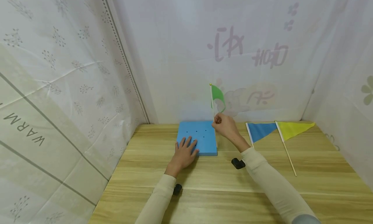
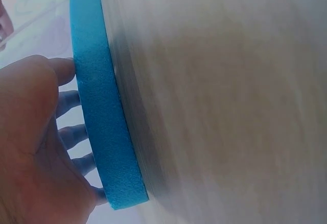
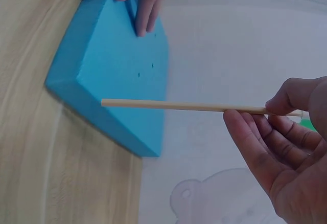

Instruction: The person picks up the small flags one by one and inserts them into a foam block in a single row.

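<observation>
Green flag (image 1: 217,94): upright at the block's far right corner, its soft cloth curling to the right; likely very light.
Stick (image 3: 163,105): thin, straight, pale, probably wooden; it should be stiff but could snap if bent. Best held on the bare shaft below the cloth.
Right hand (image 1: 225,125): thumb and fingertips pinched together on the stick, just below the cloth; the lower end sticks out bare. Whether it touches the block, I cannot tell.
Block (image 1: 209,144): blue, dotted with small holes, flat on the table (image 1: 140,185); looks like foam, so light, easily dented and apt to slide. Best steadied with a flat palm.
Left hand (image 1: 183,154): fingers spread over the block's near left part, curled round nothing.
Blue flag (image 1: 260,131), yellow flag (image 1: 292,129): lying to the right.
</observation>
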`<state>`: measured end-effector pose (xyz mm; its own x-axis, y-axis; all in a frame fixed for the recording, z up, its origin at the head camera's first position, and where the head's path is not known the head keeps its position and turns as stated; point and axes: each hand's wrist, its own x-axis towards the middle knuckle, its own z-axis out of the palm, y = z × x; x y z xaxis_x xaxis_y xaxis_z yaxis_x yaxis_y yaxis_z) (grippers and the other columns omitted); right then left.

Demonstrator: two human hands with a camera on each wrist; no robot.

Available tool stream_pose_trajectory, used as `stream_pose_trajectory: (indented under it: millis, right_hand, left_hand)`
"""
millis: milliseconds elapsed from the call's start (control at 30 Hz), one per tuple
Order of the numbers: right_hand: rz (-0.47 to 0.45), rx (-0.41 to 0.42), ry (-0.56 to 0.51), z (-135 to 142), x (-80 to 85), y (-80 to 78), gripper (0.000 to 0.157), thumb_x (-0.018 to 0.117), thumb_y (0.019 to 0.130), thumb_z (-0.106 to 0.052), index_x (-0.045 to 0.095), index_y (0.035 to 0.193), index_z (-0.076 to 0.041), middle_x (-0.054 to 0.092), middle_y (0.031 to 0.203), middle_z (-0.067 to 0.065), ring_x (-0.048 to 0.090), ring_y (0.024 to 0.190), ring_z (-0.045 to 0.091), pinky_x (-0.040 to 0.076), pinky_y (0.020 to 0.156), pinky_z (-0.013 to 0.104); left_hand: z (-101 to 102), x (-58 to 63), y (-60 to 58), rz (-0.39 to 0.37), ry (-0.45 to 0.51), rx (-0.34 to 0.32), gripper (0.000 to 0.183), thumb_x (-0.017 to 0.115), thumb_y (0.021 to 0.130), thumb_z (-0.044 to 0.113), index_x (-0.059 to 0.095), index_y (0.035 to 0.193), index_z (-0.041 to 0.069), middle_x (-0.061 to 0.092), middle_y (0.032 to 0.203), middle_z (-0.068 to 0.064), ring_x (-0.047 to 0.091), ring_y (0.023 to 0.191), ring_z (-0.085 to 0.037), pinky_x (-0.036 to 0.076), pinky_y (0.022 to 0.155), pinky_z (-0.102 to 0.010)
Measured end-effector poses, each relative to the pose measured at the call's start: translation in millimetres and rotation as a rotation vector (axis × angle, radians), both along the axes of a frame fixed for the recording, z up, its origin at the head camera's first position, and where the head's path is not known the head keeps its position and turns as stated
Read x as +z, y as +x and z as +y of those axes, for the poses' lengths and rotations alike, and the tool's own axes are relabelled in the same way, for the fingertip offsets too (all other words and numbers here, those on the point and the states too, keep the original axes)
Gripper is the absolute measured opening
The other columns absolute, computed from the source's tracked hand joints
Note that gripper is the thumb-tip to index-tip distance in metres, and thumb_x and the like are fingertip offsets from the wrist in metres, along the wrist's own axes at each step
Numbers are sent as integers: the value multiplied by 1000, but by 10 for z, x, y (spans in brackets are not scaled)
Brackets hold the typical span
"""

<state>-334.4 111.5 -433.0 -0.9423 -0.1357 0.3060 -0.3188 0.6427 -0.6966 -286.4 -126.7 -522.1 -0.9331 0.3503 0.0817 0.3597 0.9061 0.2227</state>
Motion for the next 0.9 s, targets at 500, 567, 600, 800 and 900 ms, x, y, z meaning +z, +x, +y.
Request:
stream_pose_trajectory:
  millis: [500, 567, 600, 800, 900]
  right_hand:
    - [43, 34, -21, -282, 108, -173, 6, 60, 92, -18, 61, 91, -12, 67, 87, 5, 65, 80, 19, 52, 68, 34]
    - [50, 36, -20, -320, 106, -192, 5, 60, 92, -17, 61, 91, -12, 67, 88, 4, 65, 82, 19, 52, 71, 34]
    - [54, 36, -20, -341, 108, -200, 5, 61, 92, -17, 61, 91, -13, 67, 88, 4, 65, 82, 19, 52, 71, 34]
    - [76, 57, -23, -476, 144, -226, 5, 61, 92, -18, 62, 91, -13, 68, 89, 3, 66, 84, 19, 54, 73, 35]
    - [86, 75, -17, -549, 159, -255, 5, 61, 93, -18, 62, 92, -13, 67, 89, 3, 66, 84, 19, 54, 73, 34]
  left_hand:
    - [6, 2, -14, 3, -9, 7, 56, 39, 103, 50, 35, 154, 25, 23, 164, -7, 17, 151, -38, 16, 115, -69]
    - [7, 3, -13, -1, -6, 10, 56, 39, 103, 50, 35, 154, 26, 22, 164, -7, 17, 151, -38, 16, 115, -69]
    - [7, 3, -12, -3, -2, 11, 56, 39, 103, 50, 36, 154, 26, 22, 164, -7, 17, 151, -38, 16, 115, -69]
    - [1, -13, -9, -4, 1, 9, 55, 39, 104, 49, 37, 153, 25, 24, 163, -8, 18, 151, -39, 17, 115, -69]
    - [-1, -10, -8, -1, -5, 10, 55, 39, 104, 49, 37, 153, 26, 24, 163, -8, 18, 150, -39, 18, 114, -69]
